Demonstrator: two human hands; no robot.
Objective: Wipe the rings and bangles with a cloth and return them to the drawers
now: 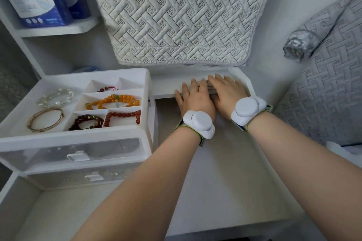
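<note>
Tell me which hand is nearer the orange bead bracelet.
Left. The left hand rests on the white ledge, just right of the tray holding the orange bead bracelet; the right hand lies beyond it, farther right.

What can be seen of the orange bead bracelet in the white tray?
The orange bead bracelet is a string of round, glossy, amber-like beads, with one green bead and a pale charm near its middle. It seems coiled in more than one loop. It lies flat in the wide middle compartment of the open top tray, resting on its floor.
</note>
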